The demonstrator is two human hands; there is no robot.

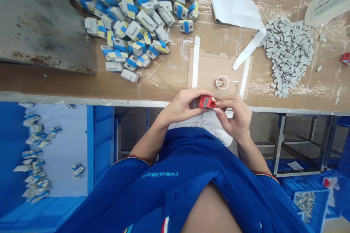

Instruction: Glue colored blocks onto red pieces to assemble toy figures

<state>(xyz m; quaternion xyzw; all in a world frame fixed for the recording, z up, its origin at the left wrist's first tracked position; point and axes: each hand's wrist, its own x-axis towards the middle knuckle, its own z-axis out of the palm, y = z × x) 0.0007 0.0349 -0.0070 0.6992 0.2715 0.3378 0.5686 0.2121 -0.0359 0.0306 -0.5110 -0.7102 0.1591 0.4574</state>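
Note:
My left hand (183, 106) is closed around a small red plastic housing (205, 101) with a grey band, just over the table's front edge. At the housing's right end, my right hand (235, 117) has its thumb and fingertips pinched together. Whatever sits between those fingertips is too small to make out. Beyond the hands lies a cardboard sheet (206, 69) with white strips along its sides. On it stands a small round cup (218, 83) with a cotton swab (232, 81) across its rim.
A heap of grey blocks (146, 20) with blue and yellow bands fills the back left, beside a stained metal plate (49, 25). White cloth (236, 7) and a pile of small grey pieces (291, 51) lie right. Blue bins (102, 142) stand below the table (164, 87).

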